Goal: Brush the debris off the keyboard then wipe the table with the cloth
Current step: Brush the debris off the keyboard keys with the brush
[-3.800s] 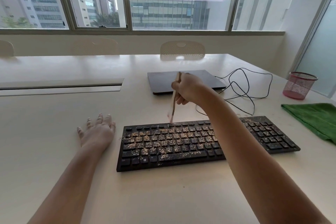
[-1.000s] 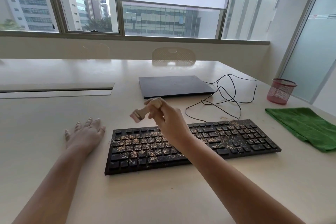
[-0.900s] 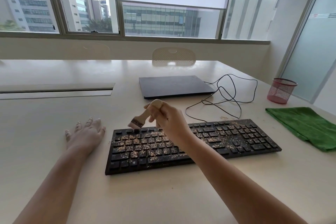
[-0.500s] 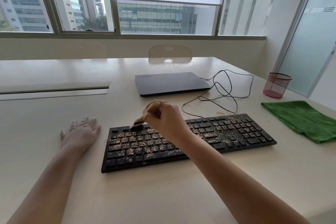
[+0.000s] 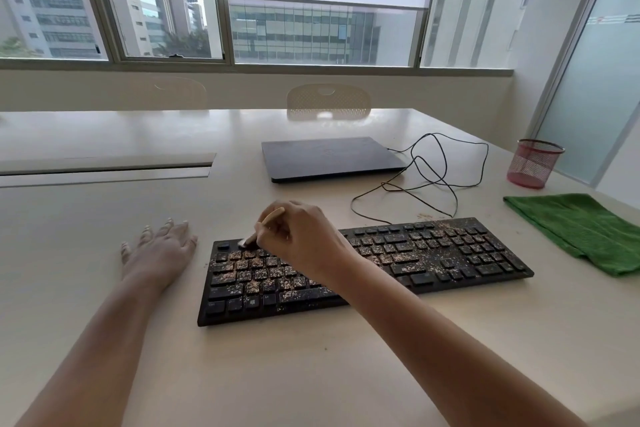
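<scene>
Brush (image 5: 258, 231) lowered, seemingly touching keyboard's (image 5: 450, 256) top row; right hand (image 5: 304, 239) gripping.

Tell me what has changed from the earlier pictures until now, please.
The right hand, gripping the brush, came down from above the keyboard and now puts the bristles on its top row at the far left. The left hand stays flat on the table; the green cloth lies untouched, and debris still covers the keys.
</scene>
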